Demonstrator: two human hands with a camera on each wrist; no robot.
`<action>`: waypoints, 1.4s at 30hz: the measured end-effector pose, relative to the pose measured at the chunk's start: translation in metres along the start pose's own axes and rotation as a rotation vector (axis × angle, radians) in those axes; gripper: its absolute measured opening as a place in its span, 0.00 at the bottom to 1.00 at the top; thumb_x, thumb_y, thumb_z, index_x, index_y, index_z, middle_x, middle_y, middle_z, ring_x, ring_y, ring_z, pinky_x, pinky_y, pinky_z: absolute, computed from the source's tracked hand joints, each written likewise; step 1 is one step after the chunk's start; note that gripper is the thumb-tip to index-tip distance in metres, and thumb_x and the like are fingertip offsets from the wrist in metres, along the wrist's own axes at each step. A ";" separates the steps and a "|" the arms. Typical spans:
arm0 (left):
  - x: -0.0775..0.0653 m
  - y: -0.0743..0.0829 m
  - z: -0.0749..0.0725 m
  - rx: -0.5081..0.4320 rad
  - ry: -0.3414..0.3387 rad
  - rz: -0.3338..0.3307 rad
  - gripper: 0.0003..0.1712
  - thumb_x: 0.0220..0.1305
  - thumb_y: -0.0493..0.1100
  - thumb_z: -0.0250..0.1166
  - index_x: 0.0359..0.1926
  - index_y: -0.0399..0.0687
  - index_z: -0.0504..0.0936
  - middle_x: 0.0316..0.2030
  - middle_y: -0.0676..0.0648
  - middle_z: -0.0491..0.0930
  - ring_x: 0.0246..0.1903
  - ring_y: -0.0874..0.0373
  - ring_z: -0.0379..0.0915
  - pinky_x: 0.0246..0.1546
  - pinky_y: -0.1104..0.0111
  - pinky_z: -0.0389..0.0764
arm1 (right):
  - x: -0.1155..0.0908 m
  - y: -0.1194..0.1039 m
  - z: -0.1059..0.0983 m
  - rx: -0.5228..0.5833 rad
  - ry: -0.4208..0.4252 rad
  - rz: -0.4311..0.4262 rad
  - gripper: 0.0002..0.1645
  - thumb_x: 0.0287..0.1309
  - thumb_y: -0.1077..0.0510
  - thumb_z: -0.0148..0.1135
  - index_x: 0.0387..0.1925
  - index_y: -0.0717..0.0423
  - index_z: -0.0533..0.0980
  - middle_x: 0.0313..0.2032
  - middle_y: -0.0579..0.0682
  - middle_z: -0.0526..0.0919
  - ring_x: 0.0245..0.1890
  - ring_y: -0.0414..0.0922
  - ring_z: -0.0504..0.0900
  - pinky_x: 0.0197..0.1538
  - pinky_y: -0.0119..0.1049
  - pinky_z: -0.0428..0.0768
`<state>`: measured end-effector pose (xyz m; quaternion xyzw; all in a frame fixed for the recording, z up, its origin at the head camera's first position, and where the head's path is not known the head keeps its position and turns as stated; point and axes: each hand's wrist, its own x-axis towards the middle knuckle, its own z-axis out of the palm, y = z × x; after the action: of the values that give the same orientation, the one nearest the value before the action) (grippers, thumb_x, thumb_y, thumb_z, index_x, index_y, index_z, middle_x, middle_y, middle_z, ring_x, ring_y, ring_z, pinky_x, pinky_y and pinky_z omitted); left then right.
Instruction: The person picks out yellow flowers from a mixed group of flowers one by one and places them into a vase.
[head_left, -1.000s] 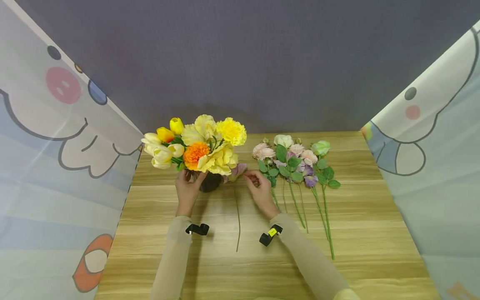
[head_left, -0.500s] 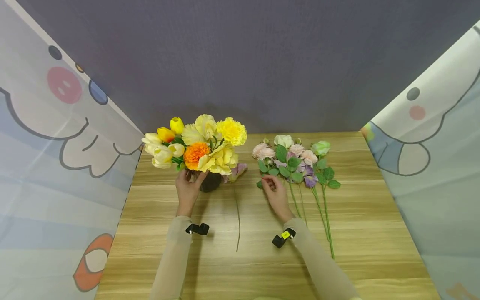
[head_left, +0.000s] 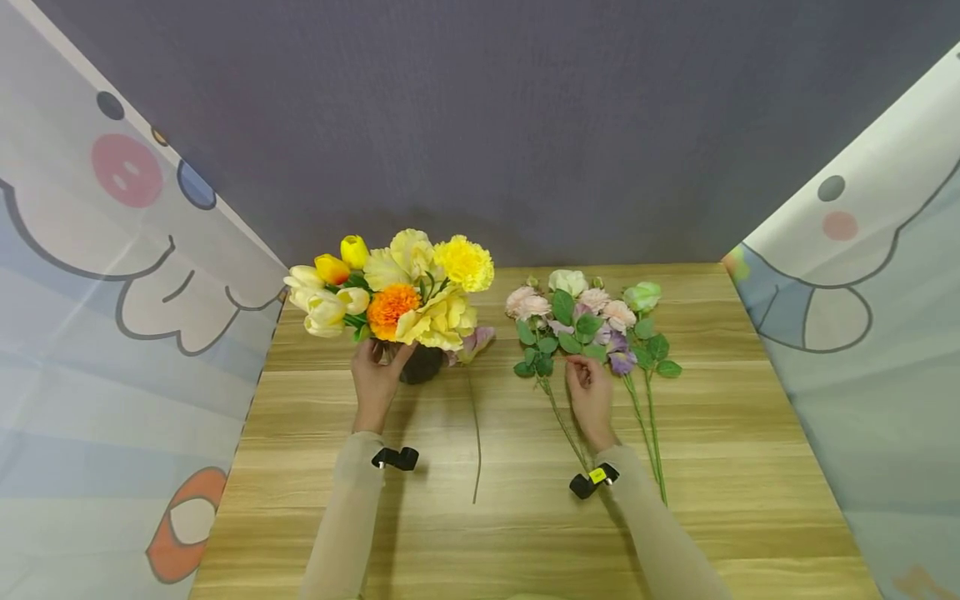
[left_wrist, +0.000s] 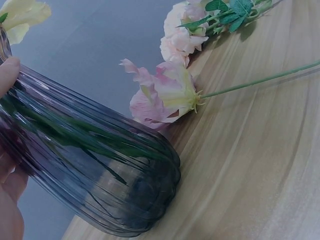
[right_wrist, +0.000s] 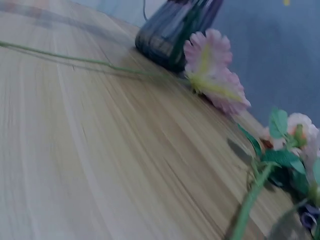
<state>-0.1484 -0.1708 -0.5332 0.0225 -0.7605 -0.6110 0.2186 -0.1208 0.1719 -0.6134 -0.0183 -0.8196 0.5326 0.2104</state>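
Observation:
My left hand (head_left: 373, 387) grips a ribbed glass vase (left_wrist: 110, 160) near its neck, thumb and fingers around it. The vase is tinted dark and full of yellow carnations, pale tulips and an orange bloom (head_left: 393, 310). Beside its base, a pink flower (left_wrist: 162, 95) lies on the table, its long thin stem (head_left: 477, 442) toward me. My right hand (head_left: 591, 396) hovers at the laid-out flowers, just below the green leaves (head_left: 592, 351), fingers loosely curled with nothing seen between them. It covers some stems, and the right wrist view does not show it.
Pale pink roses (head_left: 528, 305), a white rose (head_left: 567, 282), a purple iris (head_left: 619, 354) and a greenish rose (head_left: 642, 296) lie to the right, stems toward me. A dark panel (head_left: 480, 133) stands behind the wooden table (head_left: 420, 533); printed cloths (head_left: 75, 333) flank it.
My right hand has moved from the pink flower rightward to the stems of the laid-out flowers. The pink flower stays by the vase. My left hand has not moved.

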 end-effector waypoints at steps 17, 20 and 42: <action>-0.007 0.011 -0.002 -0.002 0.000 0.017 0.20 0.59 0.29 0.75 0.51 0.29 0.81 0.45 0.40 0.80 0.47 0.46 0.75 0.58 0.45 0.79 | -0.002 0.013 -0.026 -0.160 -0.075 0.256 0.14 0.70 0.61 0.64 0.49 0.68 0.83 0.38 0.63 0.86 0.30 0.38 0.76 0.32 0.26 0.72; -0.007 0.012 0.000 0.013 -0.001 0.013 0.22 0.59 0.30 0.76 0.53 0.29 0.80 0.48 0.32 0.80 0.51 0.45 0.75 0.62 0.40 0.77 | 0.000 0.013 -0.028 -0.166 -0.089 0.250 0.13 0.69 0.62 0.64 0.48 0.69 0.84 0.38 0.64 0.87 0.30 0.40 0.78 0.32 0.25 0.73; 0.000 -0.017 0.008 0.091 0.069 -0.005 0.37 0.55 0.46 0.82 0.61 0.39 0.75 0.52 0.41 0.81 0.53 0.50 0.78 0.62 0.47 0.80 | 0.037 -0.106 -0.025 0.576 0.015 -0.033 0.02 0.76 0.69 0.51 0.42 0.65 0.70 0.32 0.52 0.86 0.30 0.39 0.85 0.38 0.29 0.86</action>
<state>-0.1550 -0.1680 -0.5503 0.0555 -0.7794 -0.5753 0.2418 -0.1248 0.1575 -0.4997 0.0516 -0.6332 0.7398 0.2215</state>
